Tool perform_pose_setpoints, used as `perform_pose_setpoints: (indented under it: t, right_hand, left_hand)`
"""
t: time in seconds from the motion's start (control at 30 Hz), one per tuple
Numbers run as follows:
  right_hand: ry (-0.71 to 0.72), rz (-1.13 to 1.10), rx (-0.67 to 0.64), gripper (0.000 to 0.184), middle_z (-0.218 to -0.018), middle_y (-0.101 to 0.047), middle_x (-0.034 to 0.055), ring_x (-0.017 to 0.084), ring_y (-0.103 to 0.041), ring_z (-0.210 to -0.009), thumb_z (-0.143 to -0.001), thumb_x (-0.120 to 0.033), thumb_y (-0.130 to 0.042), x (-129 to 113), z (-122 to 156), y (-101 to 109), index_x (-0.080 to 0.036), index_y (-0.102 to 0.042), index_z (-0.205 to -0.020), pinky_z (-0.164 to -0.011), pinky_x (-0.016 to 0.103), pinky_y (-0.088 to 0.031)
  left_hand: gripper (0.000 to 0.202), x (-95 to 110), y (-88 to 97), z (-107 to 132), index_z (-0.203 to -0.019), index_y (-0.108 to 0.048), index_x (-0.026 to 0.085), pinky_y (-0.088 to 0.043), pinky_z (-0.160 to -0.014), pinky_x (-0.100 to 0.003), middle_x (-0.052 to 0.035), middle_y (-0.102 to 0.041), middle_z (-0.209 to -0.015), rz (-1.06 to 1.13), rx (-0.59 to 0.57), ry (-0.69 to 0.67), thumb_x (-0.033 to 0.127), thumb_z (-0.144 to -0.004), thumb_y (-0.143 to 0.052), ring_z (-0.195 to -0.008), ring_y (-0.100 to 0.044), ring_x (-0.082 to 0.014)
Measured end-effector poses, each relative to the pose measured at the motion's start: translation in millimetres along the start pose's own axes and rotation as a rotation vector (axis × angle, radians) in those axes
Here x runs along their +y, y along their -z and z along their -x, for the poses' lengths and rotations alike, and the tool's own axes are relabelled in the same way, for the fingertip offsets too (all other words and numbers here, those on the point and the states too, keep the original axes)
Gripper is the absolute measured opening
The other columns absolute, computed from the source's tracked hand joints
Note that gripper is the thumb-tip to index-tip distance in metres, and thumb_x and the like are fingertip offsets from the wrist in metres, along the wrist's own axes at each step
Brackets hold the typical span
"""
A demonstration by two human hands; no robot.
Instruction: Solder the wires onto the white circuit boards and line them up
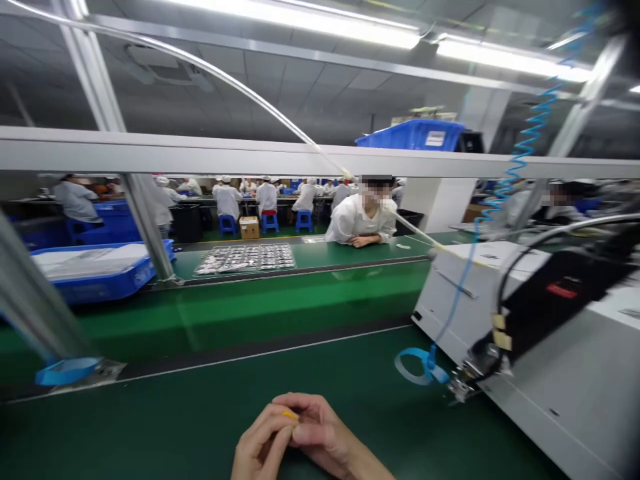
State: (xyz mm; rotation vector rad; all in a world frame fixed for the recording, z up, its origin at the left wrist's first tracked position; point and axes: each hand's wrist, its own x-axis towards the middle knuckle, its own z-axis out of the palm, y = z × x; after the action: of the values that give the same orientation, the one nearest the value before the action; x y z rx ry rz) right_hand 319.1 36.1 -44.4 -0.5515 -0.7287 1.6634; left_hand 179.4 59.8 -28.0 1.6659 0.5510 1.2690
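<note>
Yellow sliver (290, 415) shows between the two hands, low in the head camera's picture, at the near end of a long factory hall. Rows of workers in white coats (227, 200) sit far off on blue stools (267, 223), and a co-worker (360, 220) in a white coat leans over a far green conveyor bench (305, 267), one forearm resting on it. On that bench lies a flat tray of small silvery parts (245, 259), set out in rows, likely so that each can be reached without digging. A blue bin (100, 283) stands at the bench's left end, and a blue crate (413, 137) sits up behind the overhead rail, seemingly to keep it off the working surface. Nearer, a white machine (530, 347) stands at the right of a green belt (175, 420), and a blue coiled cord (530, 147) drops past it, apparently hung to stay off the belt, near a blue loop (413, 367). The left hand (257, 443) and right hand (325, 427) meet just above the belt, fingers curled inward and pressed together, well apart from the machine's metal tip (463, 383). The sliver sits between them, mostly covered; which fingers pinch it cannot be told.
</note>
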Motion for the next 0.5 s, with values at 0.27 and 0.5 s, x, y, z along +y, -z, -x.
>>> perform_pose_setpoints:
  t: [0.27,0.5]
  right_hand:
    - [-0.06,0.109,-0.042,0.05,-0.117,-0.066,0.0129,0.025,-0.061,-0.109,-0.067,-0.031,-0.079,-10,1,-3,-0.02,-0.068,-0.115,-0.101,0.039,-0.039]
    - [0.016,0.254,0.012,0.051,-0.112,-0.068,0.0099,0.023,-0.062,-0.104,-0.065,-0.037,-0.081,-6,1,-7,-0.023,-0.069,-0.112,-0.098,0.037,-0.042]
  left_hand:
    - [0.021,5,1.5,-6,-0.079,-0.07,0.016,-0.051,-0.072,-0.025,-0.0081,-0.067,-0.08,0.015,-0.02,-0.031,0.027,-0.091,-0.056,-0.079,-0.063,-0.0175]
    - [0.024,4,4.4,-3,-0.078,-0.068,0.016,-0.051,-0.074,-0.025,-0.0079,-0.065,-0.084,-0.021,-0.089,0.047,0.03,-0.092,-0.054,-0.081,-0.063,-0.0175]
